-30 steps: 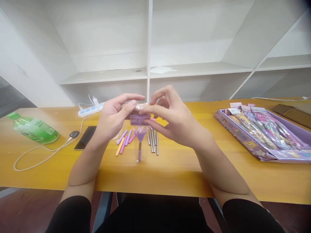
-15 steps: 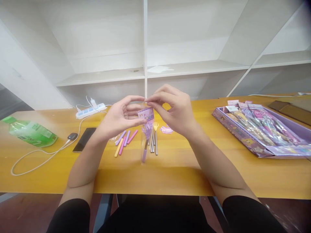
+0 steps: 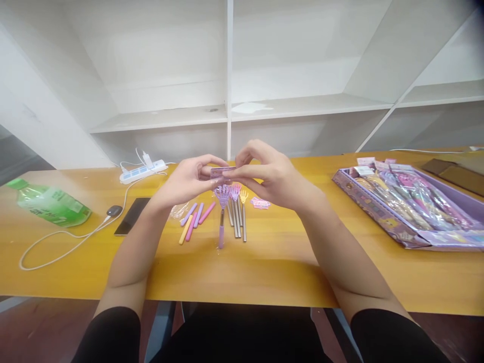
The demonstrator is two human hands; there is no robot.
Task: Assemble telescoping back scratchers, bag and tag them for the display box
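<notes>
Between my hands hangs a purple back scratcher (image 3: 222,217) in a clear bag, its claw end up and its purple handle down. A purple header card (image 3: 218,173) sits at the bag's top, seen nearly edge-on. My left hand (image 3: 189,179) pinches the card's left side between thumb and fingers. My right hand (image 3: 273,176) pinches its right side. Beyond the bag lie several back scratchers (image 3: 238,217) with metal rods and pink, purple and yellow claws. Left of it are several loose handle sleeves (image 3: 192,222) in pink, purple and yellow.
On the right stands a purple display box (image 3: 381,222) of bagged back scratchers. Pink and purple cards (image 3: 260,202) lie past the rods. Leftward are a phone (image 3: 131,217), a white cable, a green bottle (image 3: 51,204) and a power strip (image 3: 143,172). White shelving rises behind the table.
The header card has tipped from facing me to nearly edge-on. My right fingers have moved down from the bag's top edge to the card. The bagged back scratcher has shifted slightly left.
</notes>
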